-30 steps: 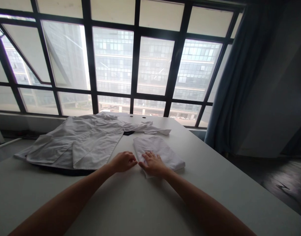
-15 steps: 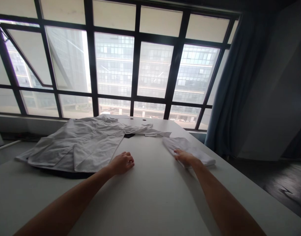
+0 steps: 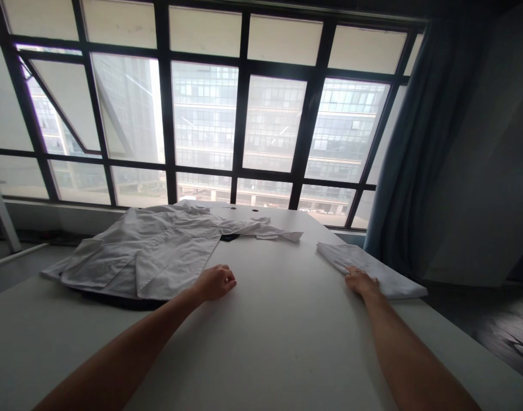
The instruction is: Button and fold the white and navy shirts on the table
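Right hand (image 3: 361, 281): fingers close together, tips on the near left edge of the folded white cloth (image 3: 383, 269). Can't tell if they pinch the edge or just press on it; the undersides are hidden.

Left hand (image 3: 216, 282): fingers curled loosely in toward the palm, thumb side toward the middle of the table. Can't tell if it's fully closed. It's nearest the spread white garment (image 3: 175, 245), just right of its near right corner.

Folded cloth: flat packet on the right side of the white table (image 3: 274, 337), long axis slanting, far right corner right at the table edge. Can't tell if it overhangs.

Spread garment: wrinkled, left half of the table, sleeve (image 3: 280, 230) stretched out to the right, its end near the folded cloth but apart. Dark layer (image 3: 122, 302) pokes out under the near hem; small dark patch (image 3: 229, 237) shows beneath the sleeve.

Beyond: two dark round holes (image 3: 255, 210) at the table's far end, then a black-framed window (image 3: 240, 131) with one pane (image 3: 67, 103) tilted open at left. Blue-grey curtain (image 3: 409, 160) at right. Building (image 3: 205, 123) outside is washed out; any lettering there is unreadable.
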Action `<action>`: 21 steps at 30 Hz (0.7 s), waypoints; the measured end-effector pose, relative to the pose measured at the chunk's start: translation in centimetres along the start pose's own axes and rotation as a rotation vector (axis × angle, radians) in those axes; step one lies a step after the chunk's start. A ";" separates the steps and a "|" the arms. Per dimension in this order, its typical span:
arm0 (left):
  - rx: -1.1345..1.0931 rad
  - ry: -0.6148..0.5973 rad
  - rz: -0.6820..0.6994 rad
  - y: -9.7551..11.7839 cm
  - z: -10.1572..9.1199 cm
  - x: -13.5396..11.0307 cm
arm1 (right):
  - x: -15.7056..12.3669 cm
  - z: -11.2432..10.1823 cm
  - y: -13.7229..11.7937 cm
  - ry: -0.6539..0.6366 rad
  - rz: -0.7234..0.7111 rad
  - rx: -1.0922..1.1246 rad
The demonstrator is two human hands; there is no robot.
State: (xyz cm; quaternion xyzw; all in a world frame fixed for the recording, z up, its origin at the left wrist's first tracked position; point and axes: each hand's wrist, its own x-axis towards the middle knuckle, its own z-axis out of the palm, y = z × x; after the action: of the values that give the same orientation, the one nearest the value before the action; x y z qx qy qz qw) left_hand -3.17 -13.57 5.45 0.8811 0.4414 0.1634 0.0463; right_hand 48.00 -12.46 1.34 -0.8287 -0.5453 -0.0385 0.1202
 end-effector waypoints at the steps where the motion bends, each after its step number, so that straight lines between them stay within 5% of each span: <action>1: 0.038 0.001 -0.042 -0.4 -0.2 0.1 | -0.1 -0.1 -0.4 0.005 0.024 -0.018; 6: 0.302 -0.014 -0.476 -4.1 -1.5 0.2 | -0.4 -1.2 -3.9 0.053 -0.040 -0.048; 11: 0.290 0.035 -0.562 -6.3 -2.1 0.0 | -1.3 -1.6 -7.2 -0.007 -0.182 -0.099; 14: 0.300 0.151 -0.545 -4.6 -3.5 0.0 | -1.8 -1.6 -8.0 -0.058 -0.205 -0.106; 19: 0.274 0.493 -0.326 1.4 -6.7 0.3 | -1.8 -1.4 -8.0 -0.062 -0.204 -0.098; 21: 0.121 0.435 -0.227 3.5 -6.8 0.2 | -1.7 -1.3 -8.0 -0.043 -0.208 -0.095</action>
State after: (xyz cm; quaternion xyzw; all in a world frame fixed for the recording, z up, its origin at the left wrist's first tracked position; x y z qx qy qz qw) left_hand -2.63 -15.96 12.71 0.7713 0.5460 0.3161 -0.0844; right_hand 40.08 -11.30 3.51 -0.7729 -0.6285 -0.0588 0.0645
